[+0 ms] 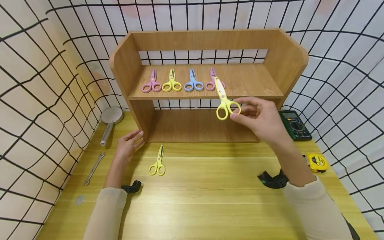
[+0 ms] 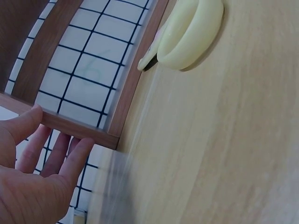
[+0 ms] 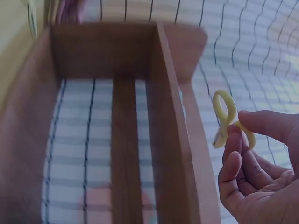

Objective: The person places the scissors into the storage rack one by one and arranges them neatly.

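Observation:
My right hand [image 1: 264, 116] pinches one handle ring of a pair of yellow scissors [image 1: 222, 95] between thumb and fingers. The blades point up, in front of the shelf, and partly cover a pair of pink scissors [image 1: 210, 86] standing on the upper board. In the right wrist view the pinched yellow ring [image 3: 225, 106] shows beside the shelf. My left hand [image 1: 127, 145] touches the lower left side panel of the wooden shelf [image 2: 70, 127], its fingers fairly straight. Another pair of yellow scissors [image 1: 157, 163] lies on the table near that hand.
Along the upper board stand pink scissors [image 1: 152, 83], yellow scissors [image 1: 172, 82] and blue scissors [image 1: 193, 82]. A strainer-like round tool [image 1: 111, 116], a wrench [image 1: 94, 169] and a grey disc [image 1: 79, 200] lie left. At right are a multimeter [image 1: 296, 126] and a tape measure [image 1: 318, 162]. Black wire mesh surrounds the table.

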Motion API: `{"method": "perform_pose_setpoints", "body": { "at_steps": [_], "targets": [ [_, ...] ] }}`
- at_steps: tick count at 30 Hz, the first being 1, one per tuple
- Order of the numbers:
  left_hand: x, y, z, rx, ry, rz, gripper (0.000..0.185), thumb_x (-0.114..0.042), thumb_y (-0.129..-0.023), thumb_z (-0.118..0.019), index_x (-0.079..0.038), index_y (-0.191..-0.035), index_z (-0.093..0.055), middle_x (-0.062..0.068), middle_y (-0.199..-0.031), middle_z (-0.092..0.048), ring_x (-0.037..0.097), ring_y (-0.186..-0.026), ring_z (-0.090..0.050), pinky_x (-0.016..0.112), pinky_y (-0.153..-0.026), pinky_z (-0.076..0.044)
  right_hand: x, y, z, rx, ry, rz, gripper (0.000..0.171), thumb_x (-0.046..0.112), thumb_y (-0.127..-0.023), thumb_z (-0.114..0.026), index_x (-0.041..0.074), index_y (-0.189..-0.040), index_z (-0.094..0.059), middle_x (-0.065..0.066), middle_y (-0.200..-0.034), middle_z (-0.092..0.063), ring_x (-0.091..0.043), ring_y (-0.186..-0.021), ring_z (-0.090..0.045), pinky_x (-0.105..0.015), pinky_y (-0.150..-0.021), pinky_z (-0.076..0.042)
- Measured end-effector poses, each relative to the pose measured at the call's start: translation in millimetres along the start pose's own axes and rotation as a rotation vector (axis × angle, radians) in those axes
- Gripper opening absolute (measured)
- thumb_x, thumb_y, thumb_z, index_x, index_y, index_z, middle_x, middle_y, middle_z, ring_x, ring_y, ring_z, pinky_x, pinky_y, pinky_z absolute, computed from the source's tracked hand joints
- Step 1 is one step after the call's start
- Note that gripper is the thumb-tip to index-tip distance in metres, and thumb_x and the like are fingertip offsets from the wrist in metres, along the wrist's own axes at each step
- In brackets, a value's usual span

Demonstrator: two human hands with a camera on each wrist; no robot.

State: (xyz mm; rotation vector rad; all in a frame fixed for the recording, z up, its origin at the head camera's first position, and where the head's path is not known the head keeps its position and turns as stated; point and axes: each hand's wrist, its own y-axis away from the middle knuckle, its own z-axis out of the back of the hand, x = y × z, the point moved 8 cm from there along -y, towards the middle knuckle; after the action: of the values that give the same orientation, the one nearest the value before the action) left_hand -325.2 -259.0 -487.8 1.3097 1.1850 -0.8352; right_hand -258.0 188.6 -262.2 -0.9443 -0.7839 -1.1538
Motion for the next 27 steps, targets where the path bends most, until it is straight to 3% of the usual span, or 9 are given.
{"method": "perform_pose_setpoints", "body": {
  "at_steps": [5, 10, 17, 23, 27],
  "targets": [
    [-1.3, -1.3, -2.2, -0.001, 0.017, -0.015, 0.064, -0.023, -0.096, -0.074, 0.000, -0.150, -0.050, 0.007, -0.146, -0.050, 0.028, -0.145, -0.048, 0.033, -0.110, -0.051, 2, -37, 41, -0.094, 0.093, -0.018, 0.050, 0.025, -0.089, -0.083, 0.008, -0.133, -0.067, 0.014, -0.092, -0.075, -0.006, -0.087, -0.066, -0.014, -0.070, -0.054],
    [-0.3, -0.8, -2.1, -0.009, 0.014, -0.012, 0.063, -0.023, -0.096, -0.074, 0.001, -0.149, -0.051, 0.009, -0.148, -0.050, 0.028, -0.144, -0.049, 0.033, -0.109, -0.051, -12, -66, 61, -0.107, 0.149, -0.088, 0.055, 0.026, -0.090, -0.082, 0.005, -0.137, -0.063, 0.018, -0.086, -0.074, -0.004, -0.086, -0.064, -0.015, -0.067, -0.052],
    [2.0, -0.5, -0.6, -0.018, 0.018, -0.018, 0.061, -0.022, -0.097, -0.073, 0.001, -0.149, -0.051, 0.009, -0.146, -0.050, 0.028, -0.142, -0.051, 0.030, -0.106, -0.053, -21, -87, 59, -0.044, 0.232, -0.166, 0.060, 0.035, -0.094, -0.077, 0.003, -0.142, -0.059, 0.018, -0.090, -0.071, -0.005, -0.093, -0.060, -0.016, -0.070, -0.050],
    [3.6, -1.2, 1.5, -0.032, 0.000, -0.016, 0.060, -0.022, -0.098, -0.072, 0.001, -0.149, -0.051, 0.011, -0.149, -0.049, 0.027, -0.141, -0.052, 0.029, -0.104, -0.054, -19, -96, 47, 0.013, 0.426, -0.107, 0.056, 0.043, -0.093, -0.076, 0.006, -0.134, -0.067, 0.000, -0.106, -0.066, -0.014, -0.091, -0.054, -0.021, -0.065, -0.046],
    [4.2, -2.3, 1.1, -0.030, 0.005, -0.019, 0.060, -0.022, -0.098, -0.072, 0.001, -0.150, -0.050, 0.015, -0.154, -0.045, 0.029, -0.142, -0.052, 0.029, -0.105, -0.054, -19, -96, 45, 0.006, 0.469, -0.084, 0.060, 0.046, -0.092, -0.075, 0.007, -0.136, -0.066, -0.009, -0.118, -0.066, -0.016, -0.096, -0.054, -0.021, -0.066, -0.045]
  ]
}}
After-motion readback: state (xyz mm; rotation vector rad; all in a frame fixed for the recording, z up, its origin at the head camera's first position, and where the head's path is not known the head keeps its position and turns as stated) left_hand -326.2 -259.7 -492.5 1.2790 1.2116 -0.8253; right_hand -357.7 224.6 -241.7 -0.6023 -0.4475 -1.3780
